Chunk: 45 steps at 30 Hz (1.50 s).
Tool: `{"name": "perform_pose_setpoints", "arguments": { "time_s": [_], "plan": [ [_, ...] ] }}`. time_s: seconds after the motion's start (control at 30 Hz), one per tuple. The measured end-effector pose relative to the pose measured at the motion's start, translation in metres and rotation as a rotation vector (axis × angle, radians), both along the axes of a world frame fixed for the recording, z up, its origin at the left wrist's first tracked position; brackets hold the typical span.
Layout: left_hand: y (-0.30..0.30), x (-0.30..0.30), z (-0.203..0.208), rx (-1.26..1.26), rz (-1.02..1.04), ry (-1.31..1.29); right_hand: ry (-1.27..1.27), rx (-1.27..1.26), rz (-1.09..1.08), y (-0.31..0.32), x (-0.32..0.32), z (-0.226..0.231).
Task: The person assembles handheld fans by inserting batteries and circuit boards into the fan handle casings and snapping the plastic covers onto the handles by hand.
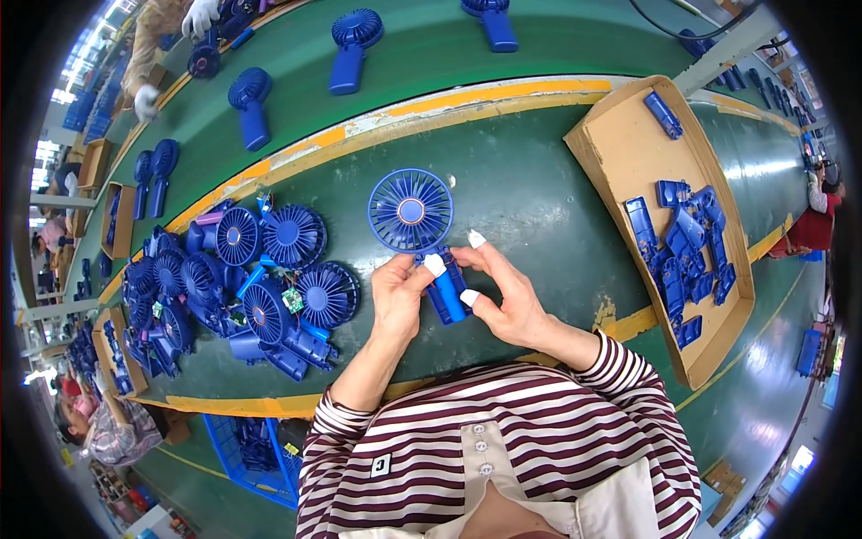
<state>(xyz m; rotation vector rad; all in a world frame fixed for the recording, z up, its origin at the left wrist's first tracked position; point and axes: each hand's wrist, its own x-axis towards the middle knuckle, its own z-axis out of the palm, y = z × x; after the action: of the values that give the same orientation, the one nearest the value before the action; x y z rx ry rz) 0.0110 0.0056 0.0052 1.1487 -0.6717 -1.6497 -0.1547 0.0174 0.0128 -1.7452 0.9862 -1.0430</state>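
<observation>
One blue handheld fan (422,235) at the middle of the green surface (539,198), left hand (398,296) and right hand (503,292) both pinching its handle; a heap of unfinished fans (242,287) toward the left edge; one cardboard tray (620,153) of blue parts at the right; three fans on the far belt (422,45)

A factory assembly line: a green conveyor belt (431,54) carries blue fans (352,47), with a heap of fans (242,287) and a parts tray (628,153) alongside.
</observation>
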Motion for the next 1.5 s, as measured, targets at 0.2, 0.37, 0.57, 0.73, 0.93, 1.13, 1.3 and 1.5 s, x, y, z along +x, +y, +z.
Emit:
{"name": "perform_pose_setpoints", "arguments": {
  "time_s": [0.2, 0.37, 0.57, 0.73, 0.93, 1.13, 1.3, 1.5],
  "plan": [
    [0.000, 0.006, 0.003, 0.100, -0.038, -0.017, 0.260, -0.388, 0.028, 0.002, -0.004, -0.002],
    [0.000, 0.010, 0.010, 0.107, -0.121, -0.011, 0.421, -0.772, 0.175, -0.006, -0.013, -0.001],
    [0.009, -0.001, 0.007, 0.017, -0.257, -0.150, 0.668, -0.959, 0.535, -0.014, -0.031, 0.021],
    [0.008, -0.006, 0.005, 0.055, -0.219, -0.220, 0.756, -0.925, 0.499, -0.004, -0.032, 0.010],
    [0.005, -0.003, -0.004, 0.109, -0.205, -0.037, 0.188, 0.361, 0.625, -0.023, -0.062, 0.070],
    [0.002, 0.001, 0.001, 0.105, -0.090, 0.002, 1.457, -0.140, -0.614, -0.153, -0.231, 0.063],
    [0.009, 0.000, -0.005, 0.151, -0.067, 0.023, 1.476, -0.296, -0.823, -0.220, -0.293, -0.001],
    [0.001, -0.005, 0.006, 0.234, -0.037, 0.090, 1.444, 0.029, -0.752, -0.247, -0.319, 0.009]
  ]
}}
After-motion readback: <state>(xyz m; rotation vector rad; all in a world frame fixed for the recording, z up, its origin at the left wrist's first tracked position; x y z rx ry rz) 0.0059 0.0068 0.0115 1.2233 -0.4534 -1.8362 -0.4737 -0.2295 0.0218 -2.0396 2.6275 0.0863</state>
